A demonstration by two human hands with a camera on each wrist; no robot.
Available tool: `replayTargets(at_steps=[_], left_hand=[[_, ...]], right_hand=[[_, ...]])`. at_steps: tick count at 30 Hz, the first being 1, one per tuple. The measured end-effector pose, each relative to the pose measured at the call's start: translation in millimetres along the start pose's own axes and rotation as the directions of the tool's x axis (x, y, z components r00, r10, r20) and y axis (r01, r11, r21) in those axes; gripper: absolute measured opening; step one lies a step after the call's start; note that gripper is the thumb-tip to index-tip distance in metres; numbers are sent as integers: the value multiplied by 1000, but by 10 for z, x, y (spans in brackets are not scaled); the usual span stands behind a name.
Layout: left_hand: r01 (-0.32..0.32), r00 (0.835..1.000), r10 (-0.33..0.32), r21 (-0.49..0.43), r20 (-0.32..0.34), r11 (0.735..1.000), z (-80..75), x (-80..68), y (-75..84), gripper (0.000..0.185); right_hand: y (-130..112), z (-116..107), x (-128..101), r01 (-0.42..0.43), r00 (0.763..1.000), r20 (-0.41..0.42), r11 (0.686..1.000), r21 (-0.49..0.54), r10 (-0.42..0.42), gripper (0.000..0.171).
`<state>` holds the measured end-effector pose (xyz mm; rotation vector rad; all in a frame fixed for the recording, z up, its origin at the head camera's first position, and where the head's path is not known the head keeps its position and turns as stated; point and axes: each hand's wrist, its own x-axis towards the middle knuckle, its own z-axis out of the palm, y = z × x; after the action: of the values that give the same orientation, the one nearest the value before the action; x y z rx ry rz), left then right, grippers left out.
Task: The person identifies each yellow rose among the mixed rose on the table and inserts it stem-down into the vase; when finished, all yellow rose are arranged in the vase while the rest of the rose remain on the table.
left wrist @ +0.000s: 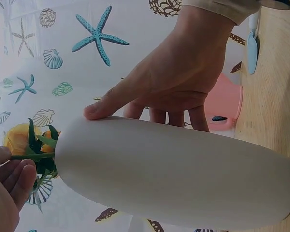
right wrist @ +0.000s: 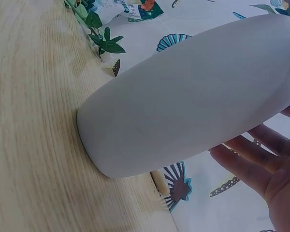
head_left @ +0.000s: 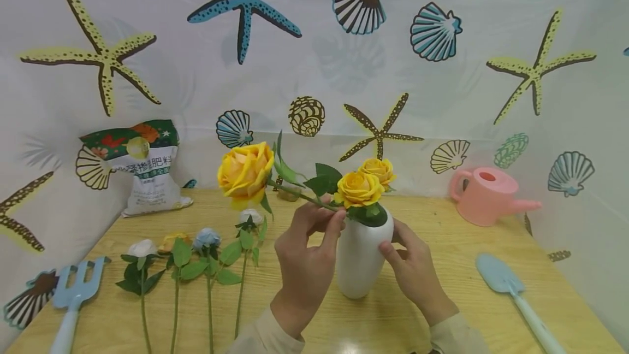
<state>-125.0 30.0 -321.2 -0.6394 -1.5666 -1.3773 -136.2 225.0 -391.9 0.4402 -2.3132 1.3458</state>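
Observation:
A white vase (head_left: 361, 258) stands on the wooden table in the head view, with two yellow roses (head_left: 358, 189) at its mouth. My left hand (head_left: 306, 264) pinches the green stem of another yellow rose (head_left: 245, 172) between thumb and fingers, close beside the rim. That rose's large bloom points out to the left, its stem slanting down toward the opening. On the other side, my right hand (head_left: 417, 275) grips the vase, thumb on the near side and fingers round behind. The left wrist view shows this thumb on the vase (left wrist: 174, 169) near its top. Inside the vase, the stems are hidden.
Several artificial flowers (head_left: 208, 239), white, yellow and blue, lie in a row at left. Beyond them are a blue hand fork (head_left: 81, 285) and a fertilizer bag (head_left: 152, 179). A pink watering can (head_left: 484, 198) and a blue trowel (head_left: 498, 273) are at right. A patterned curtain hangs behind.

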Motion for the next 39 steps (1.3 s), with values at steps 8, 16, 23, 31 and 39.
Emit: replayTargets(at_steps=[8,16,23,31,39], left_hand=[[33,999,-33,8,36,999,68,-73,-58,18],[95,995,-95,15,41,995,125,-121,-101,30],[93,991,-96,33,95,995,74,-87,-123,40],[129,991,-131,-108,-17,986,-98,58,-79,26],[197,968,-227,-232,-110,953,-82,200,0,16]], right_hand=[[6,-4,5,-7,1000,4,1000,-5,7,46],[10,-9,18,3,1000,5,1000,-1,-3,45],[7,-5,17,11,1000,-3,1000,16,-11,44],[10,-3,1,21,1000,2,999,27,-21,43],[24,-7,-1,37,999,3,999,27,-38,42]])
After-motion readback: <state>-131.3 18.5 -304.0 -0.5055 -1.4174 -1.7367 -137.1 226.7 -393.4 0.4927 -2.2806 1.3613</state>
